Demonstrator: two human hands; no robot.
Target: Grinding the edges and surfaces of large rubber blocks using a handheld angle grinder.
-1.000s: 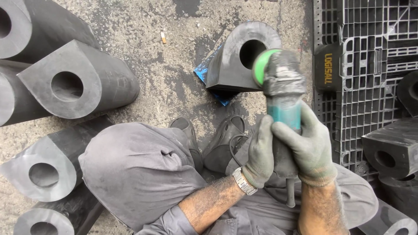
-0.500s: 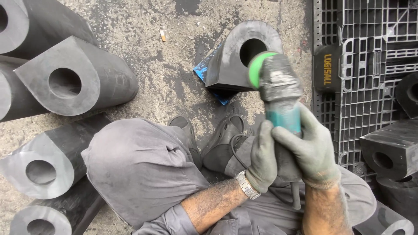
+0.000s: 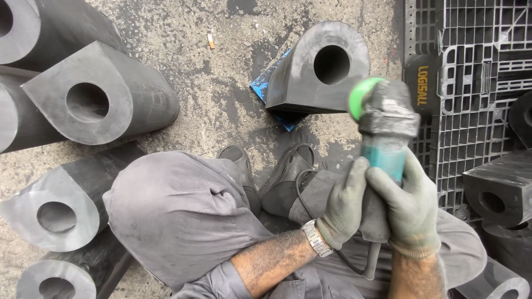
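Both gloved hands grip a teal angle grinder (image 3: 385, 130) with a dusty grey head and a green disc at its tip. My left hand (image 3: 342, 204) wraps the body from the left, a metal watch on its wrist. My right hand (image 3: 409, 206) clasps it from the right. The green disc hovers just right of a black D-shaped rubber block (image 3: 321, 69) with a round hole, which lies on a blue sheet (image 3: 265, 86) on the concrete. I sit with grey trousers (image 3: 183, 213) and dark shoes below the block.
Several more black hollow rubber blocks (image 3: 97, 99) lie stacked at the left. A dark plastic pallet (image 3: 471, 61) fills the right side with further blocks (image 3: 499, 188) on it. A cigarette butt (image 3: 210, 40) lies on the stained concrete floor.
The grinder has shifted slightly to the right and its head is now blurred. The view has moved a little; both hands keep the same grip.
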